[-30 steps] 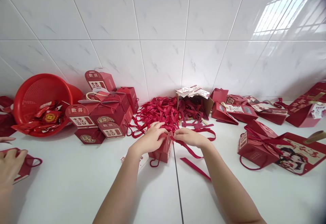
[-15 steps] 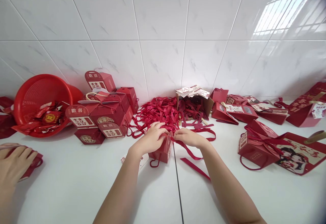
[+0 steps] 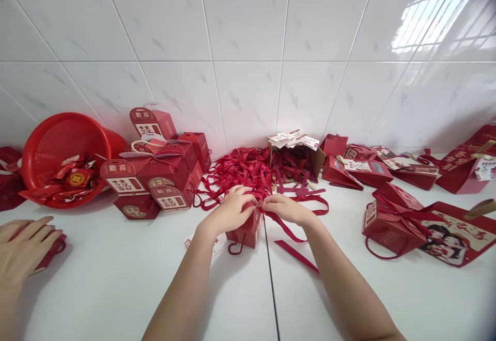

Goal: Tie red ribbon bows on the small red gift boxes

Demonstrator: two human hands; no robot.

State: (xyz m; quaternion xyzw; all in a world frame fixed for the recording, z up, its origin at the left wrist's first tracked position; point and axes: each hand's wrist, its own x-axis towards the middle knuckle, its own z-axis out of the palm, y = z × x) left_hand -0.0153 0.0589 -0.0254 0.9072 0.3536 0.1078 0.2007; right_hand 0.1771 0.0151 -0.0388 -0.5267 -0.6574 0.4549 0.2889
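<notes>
A small red gift box (image 3: 247, 232) stands on the white surface in the middle. My left hand (image 3: 229, 211) is closed over its top, fingers curled round the upper flap. My right hand (image 3: 285, 208) pinches a red ribbon (image 3: 284, 227) right beside the box top; the ribbon trails down to the right onto the surface. A second loose strip of ribbon (image 3: 296, 256) lies in front of it. Behind both hands sits a big heap of red ribbons (image 3: 248, 168).
Stacked finished red boxes (image 3: 158, 173) and a tipped red basket (image 3: 62, 150) of sweets lie at left. Another person's hand (image 3: 23, 248) presses a flat red piece at far left. A cardboard box (image 3: 300, 152) and flat red bags (image 3: 411, 222) lie at right.
My hands stay at the box top, the right one shifting the ribbon slightly. The other person's hand at far left has flattened over the red piece.
</notes>
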